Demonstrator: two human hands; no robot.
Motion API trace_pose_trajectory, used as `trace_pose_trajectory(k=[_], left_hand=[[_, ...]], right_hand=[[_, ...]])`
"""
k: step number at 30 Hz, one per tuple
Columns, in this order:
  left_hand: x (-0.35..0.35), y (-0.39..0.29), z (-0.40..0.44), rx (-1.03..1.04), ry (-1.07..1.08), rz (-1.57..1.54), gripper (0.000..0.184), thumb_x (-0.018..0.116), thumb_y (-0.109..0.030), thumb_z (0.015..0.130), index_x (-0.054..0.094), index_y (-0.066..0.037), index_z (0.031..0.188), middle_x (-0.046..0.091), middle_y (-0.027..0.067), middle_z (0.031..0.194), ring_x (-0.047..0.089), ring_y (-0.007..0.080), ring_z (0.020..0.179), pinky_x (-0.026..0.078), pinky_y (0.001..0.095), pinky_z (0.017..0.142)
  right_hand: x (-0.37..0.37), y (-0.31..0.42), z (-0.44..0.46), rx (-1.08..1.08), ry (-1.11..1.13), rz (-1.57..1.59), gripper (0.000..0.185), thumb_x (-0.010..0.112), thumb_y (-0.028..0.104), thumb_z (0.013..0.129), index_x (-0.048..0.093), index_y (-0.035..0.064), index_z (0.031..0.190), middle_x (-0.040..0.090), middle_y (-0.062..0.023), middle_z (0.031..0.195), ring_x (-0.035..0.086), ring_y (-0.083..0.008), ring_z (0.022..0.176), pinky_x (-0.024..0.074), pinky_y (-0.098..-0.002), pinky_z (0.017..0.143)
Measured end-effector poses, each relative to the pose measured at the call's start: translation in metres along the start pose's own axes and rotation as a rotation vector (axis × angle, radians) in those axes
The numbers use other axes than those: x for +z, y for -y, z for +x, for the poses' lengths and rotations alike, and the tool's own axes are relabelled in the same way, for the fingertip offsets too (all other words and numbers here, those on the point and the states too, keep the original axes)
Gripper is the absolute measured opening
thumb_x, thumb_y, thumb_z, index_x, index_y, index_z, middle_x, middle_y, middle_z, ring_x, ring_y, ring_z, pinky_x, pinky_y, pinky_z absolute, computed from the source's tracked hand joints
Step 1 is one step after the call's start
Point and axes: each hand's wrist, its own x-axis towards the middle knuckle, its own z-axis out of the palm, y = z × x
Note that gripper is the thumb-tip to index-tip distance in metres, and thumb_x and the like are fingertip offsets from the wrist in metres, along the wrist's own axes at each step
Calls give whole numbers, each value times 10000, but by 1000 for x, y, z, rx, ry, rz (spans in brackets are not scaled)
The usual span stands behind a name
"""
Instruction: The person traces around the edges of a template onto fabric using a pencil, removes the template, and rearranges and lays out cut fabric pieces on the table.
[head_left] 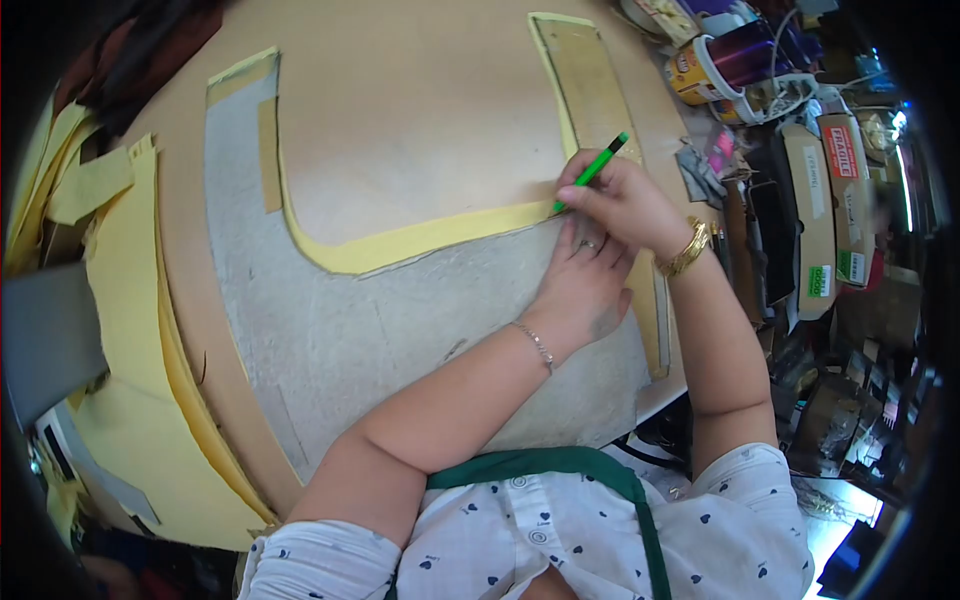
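Observation:
A large grey U-shaped template (400, 330) lies on the table, with tan strips along its upright arms. A yellow sheet (440, 235) sits under it and shows as a band along the inner curve. My left hand (585, 285) rests flat on the template near the inner edge, fingers stretched out and its fingertips partly covered by my right hand. Just above it, my right hand (630, 205) grips a green pencil (598, 168) with a black band. The pencil's lower end meets the yellow sheet beside the template's inner edge.
A stack of yellow sheets (130, 380) stands at the left, beside a grey panel (50, 340). Dark cloth (150, 55) lies at the upper left. Along the right side are a yellow-and-white tub (695, 75), long cardboard boxes (810, 200) and assorted clutter.

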Motion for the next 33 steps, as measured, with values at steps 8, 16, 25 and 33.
trace_pose_trajectory(k=[8,16,25,33], left_hand=[[-13,-2,-1,-7,39,1,519,546,-263,729,414,-92,1201,346,52,1273,228,208,1246,184,490,972],[-4,1,-3,-22,21,-22,492,526,-245,739,431,-93,1197,338,52,1283,200,217,1260,102,498,988],[22,8,1,27,-44,-80,415,465,-270,760,473,-63,1119,418,101,1214,278,253,1210,200,478,971],[8,4,-3,-16,-121,-19,494,379,-332,792,424,-52,1196,356,113,1300,264,278,1241,175,524,973]], right_hand=[[-93,-13,98,106,192,-70,126,550,200,826,508,82,845,559,10,817,513,-67,711,425,-196,640],[-91,48,175,-78,-415,-116,103,528,144,838,500,51,805,566,-45,709,566,-117,671,471,-243,616],[95,72,80,-381,64,495,104,569,139,815,536,43,839,524,7,684,508,-70,620,426,-221,537],[139,84,61,-416,139,208,123,580,127,779,515,23,778,531,-80,709,485,-172,569,400,-281,544]])
